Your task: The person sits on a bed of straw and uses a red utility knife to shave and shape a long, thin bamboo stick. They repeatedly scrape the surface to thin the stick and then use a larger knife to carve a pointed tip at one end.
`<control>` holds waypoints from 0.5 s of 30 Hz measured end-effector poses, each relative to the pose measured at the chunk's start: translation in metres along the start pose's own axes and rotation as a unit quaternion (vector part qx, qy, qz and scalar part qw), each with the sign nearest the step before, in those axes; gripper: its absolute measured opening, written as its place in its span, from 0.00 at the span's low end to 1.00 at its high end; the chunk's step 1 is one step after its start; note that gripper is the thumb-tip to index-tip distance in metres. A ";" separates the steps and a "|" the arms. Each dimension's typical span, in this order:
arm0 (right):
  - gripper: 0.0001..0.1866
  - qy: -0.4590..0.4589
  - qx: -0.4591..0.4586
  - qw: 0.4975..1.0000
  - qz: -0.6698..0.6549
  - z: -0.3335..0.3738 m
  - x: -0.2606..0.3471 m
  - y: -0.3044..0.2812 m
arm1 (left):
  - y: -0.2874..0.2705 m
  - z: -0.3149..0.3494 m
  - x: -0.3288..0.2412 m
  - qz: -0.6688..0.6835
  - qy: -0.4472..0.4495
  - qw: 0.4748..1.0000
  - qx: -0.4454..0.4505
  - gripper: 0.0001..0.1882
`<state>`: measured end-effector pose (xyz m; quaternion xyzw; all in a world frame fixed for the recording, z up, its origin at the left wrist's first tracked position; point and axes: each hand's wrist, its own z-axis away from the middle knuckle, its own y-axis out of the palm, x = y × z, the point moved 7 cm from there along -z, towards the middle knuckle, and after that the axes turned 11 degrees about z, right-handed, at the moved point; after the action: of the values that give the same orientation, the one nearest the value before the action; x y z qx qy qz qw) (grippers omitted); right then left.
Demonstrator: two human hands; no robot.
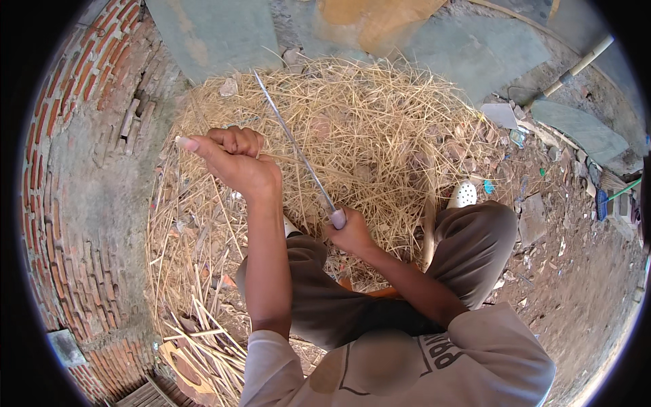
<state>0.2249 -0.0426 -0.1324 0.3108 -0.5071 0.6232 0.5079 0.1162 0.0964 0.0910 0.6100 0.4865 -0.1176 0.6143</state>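
My right hand (351,233) is wrapped round the pale handle (338,218) of a long, narrow-bladed knife (296,144). Its blade slants up and to the left, away from me, over a heap of dry straw-like strips (366,115). To the left of the blade, my left hand (237,159) is raised with its fingers curled in and the thumb sticking out to the left. Whatever those fingers may hold is too small or hidden to make out. The blade and the left hand appear apart.
A brick wall (74,271) rises on the left. Long split sticks (210,339) lie by my left side. A wooden pole (430,224) rests beside my right leg, near a white shoe (463,195). Grey sheets (475,57) lie beyond the heap; a broom (602,203) is far right.
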 end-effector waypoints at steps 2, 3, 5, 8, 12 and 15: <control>0.13 0.056 0.000 0.998 0.016 -0.002 -0.057 0.003 | -0.003 -0.003 -0.002 -0.008 0.005 1.000 -0.005 0.34; 0.13 0.087 0.003 0.996 0.025 0.001 -0.062 0.000 | -0.008 -0.004 -0.004 -0.013 0.007 1.000 -0.011 0.34; 0.13 0.073 0.018 0.996 0.038 -0.003 -0.058 0.001 | -0.009 -0.009 -0.006 -0.003 0.018 1.000 -0.010 0.34; 0.13 0.003 -0.003 1.000 0.031 0.003 -0.026 -0.005 | -0.010 -0.007 -0.003 0.007 0.022 1.000 -0.007 0.33; 0.12 -0.001 0.018 0.999 0.030 0.005 0.004 -0.009 | -0.005 0.001 -0.001 0.023 0.005 1.000 0.006 0.33; 0.12 0.097 0.005 0.994 0.046 -0.007 -0.066 -0.002 | 0.003 -0.002 -0.001 -0.002 0.001 1.000 0.008 0.34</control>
<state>0.2471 -0.0569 -0.1934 0.2274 -0.4659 0.6757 0.5241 0.1170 0.0980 0.0937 0.6138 0.4877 -0.1222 0.6087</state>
